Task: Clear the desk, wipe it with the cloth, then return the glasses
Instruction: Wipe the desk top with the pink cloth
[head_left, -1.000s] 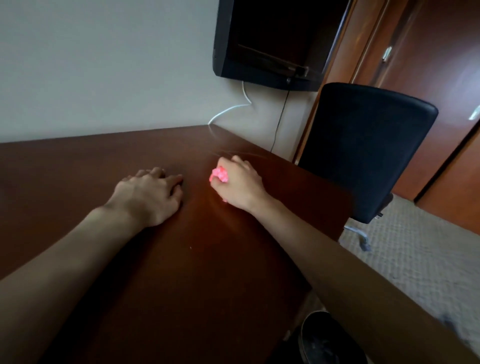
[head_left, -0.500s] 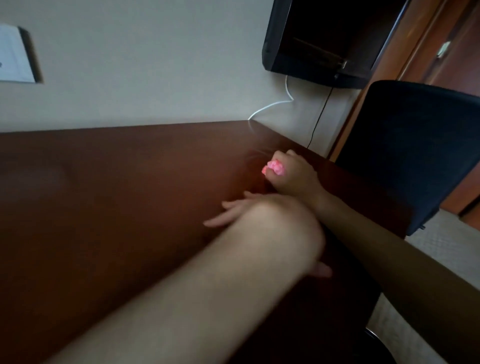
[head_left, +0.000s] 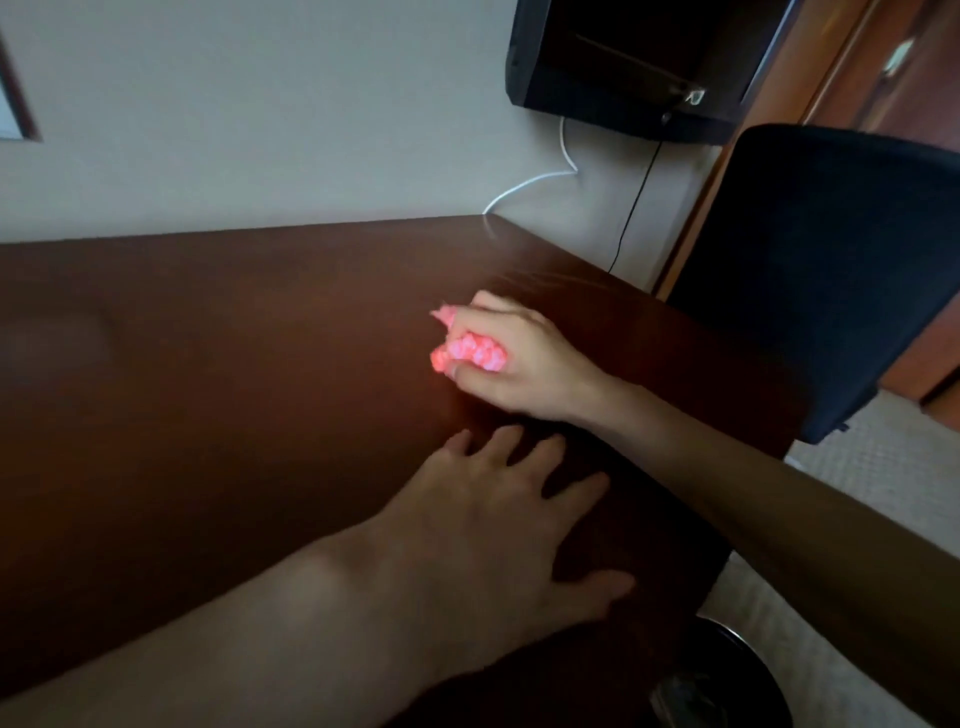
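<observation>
The pink cloth (head_left: 470, 353) sits bunched on the desk (head_left: 208, 374) near its far right corner, balled inside the right hand (head_left: 511, 358), whose fingers curl tightly around it so only a wad bulges out at the thumb side. Bunching it likely gives a firm pad for rubbing the wood. The left hand (head_left: 498, 525) lies flat nearer the front right edge, fingers spread and holding nothing, probably bracing. No glasses are visible.
</observation>
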